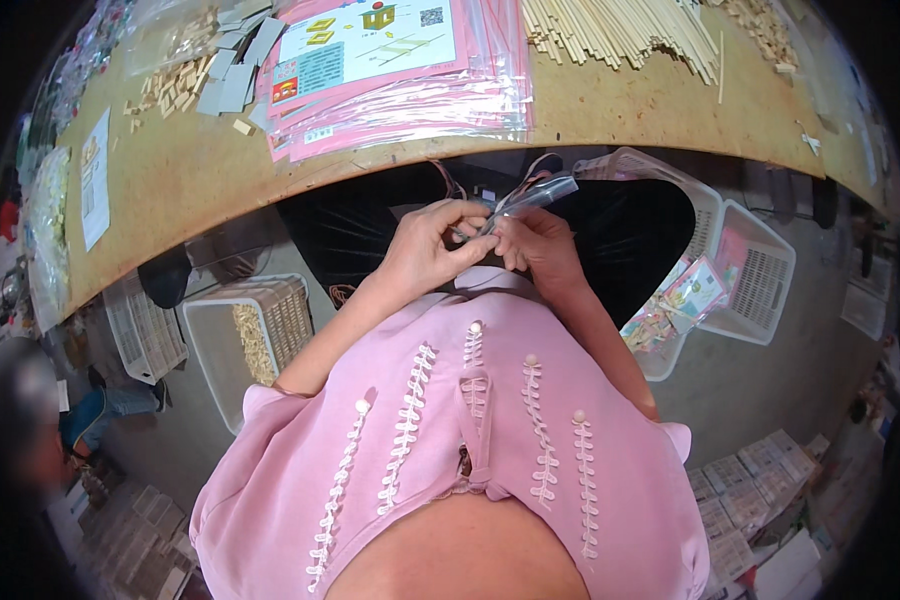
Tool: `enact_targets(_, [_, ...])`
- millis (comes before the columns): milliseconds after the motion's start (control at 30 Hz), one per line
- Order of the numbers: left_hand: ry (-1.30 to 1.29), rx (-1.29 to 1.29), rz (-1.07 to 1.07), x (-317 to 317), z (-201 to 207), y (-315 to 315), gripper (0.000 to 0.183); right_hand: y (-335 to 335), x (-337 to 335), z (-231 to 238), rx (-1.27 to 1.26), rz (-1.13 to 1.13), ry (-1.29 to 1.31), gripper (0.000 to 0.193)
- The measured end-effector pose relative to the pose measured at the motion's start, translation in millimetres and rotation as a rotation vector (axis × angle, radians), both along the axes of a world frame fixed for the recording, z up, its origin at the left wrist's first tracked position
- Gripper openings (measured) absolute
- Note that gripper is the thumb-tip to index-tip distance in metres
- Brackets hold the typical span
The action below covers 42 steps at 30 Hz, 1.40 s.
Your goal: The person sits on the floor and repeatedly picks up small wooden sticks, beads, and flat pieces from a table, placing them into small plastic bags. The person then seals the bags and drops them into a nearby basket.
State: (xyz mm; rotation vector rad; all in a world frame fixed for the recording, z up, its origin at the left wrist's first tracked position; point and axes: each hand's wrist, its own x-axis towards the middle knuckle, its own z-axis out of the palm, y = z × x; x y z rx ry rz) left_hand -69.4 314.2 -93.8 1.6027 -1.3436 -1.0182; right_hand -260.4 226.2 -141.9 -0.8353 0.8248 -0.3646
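Note:
Close in front of my body, both hands meet over a shiny see-through plastic piece [552,192], narrow and folded or rolled. My left hand [425,245] has its thumb and fingers pinched at the near end of it. From the other side my right hand [542,248] grips it with curled fingers. The plastic's far end sticks out up and to the right, past my right hand. My fingers cover its near end, so I cannot tell what it contains, if anything.
Beyond my hands, the wooden table [610,125] bears pink printed sheets in plastic bags [400,75], thin wooden sticks [620,30], small wood blocks [175,88] and grey pieces [232,82]. Below stand white baskets, one with wooden pieces [210,320], another with bagged packs [745,285].

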Motion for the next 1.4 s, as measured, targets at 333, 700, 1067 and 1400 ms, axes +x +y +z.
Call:
enact_targets(333, [-0.086,0.05,0.319,7,-34,-18,0.014,-9,-4,19,0.03,0.201,0.117,0.021])
enact_targets(700, [-0.262,-0.156,0.11,14,-6,-11,0.012,-20,0,59,-1.457,0.568,0.585,0.052])
enact_targets(1067, [0.049,0.06,-0.131,64,31,28,0.012,-25,31,73,-1.745,0.542,0.418,0.018])
enact_targets(1400, [-0.411,-0.173,0.616,238,65,30,0.02,-28,18,81,-1.412,0.443,0.312,0.021])
